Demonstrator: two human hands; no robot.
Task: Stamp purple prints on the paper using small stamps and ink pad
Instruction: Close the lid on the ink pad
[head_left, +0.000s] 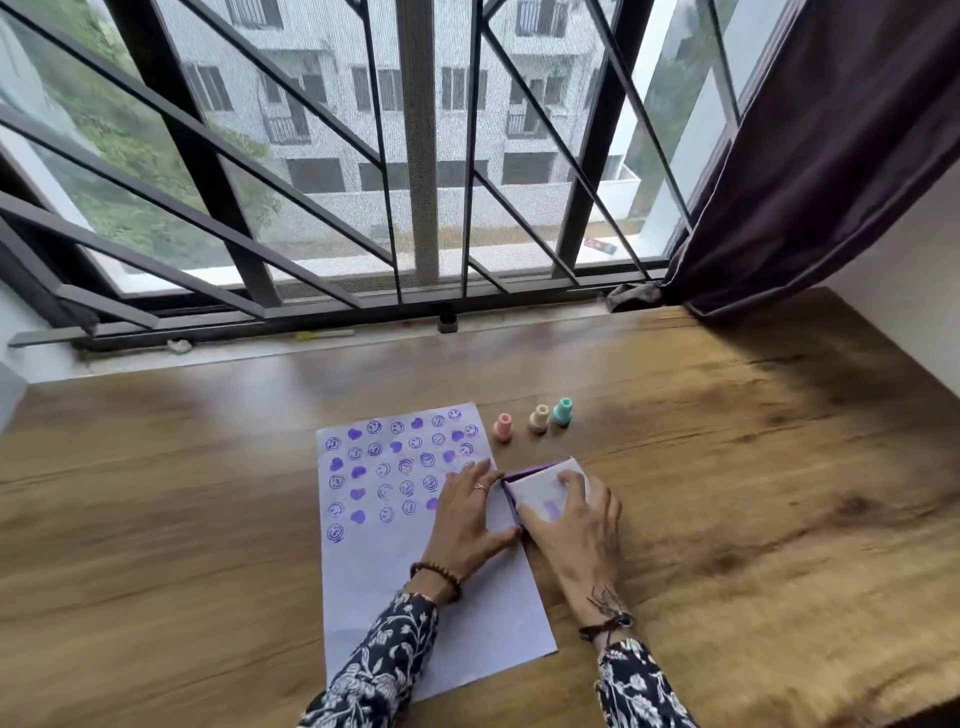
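1. Your right hand lies flat with fingers spread over the pale lid of the ink pad, probably pressing it down; whether the lid is closing or opening you cannot tell.
2. Your left hand rests open on the paper, its thumb against the pad's near left edge, likely steadying both sheet and case.
3. The ink pad sits on the table just beside the paper's right edge, between your two hands.
4. The three small stamps, pink, cream and teal, stand upright beyond the pad, apart from your fingers and out of the way.
5. Purple faces and hearts fill the paper's upper part; the lower half is bare.
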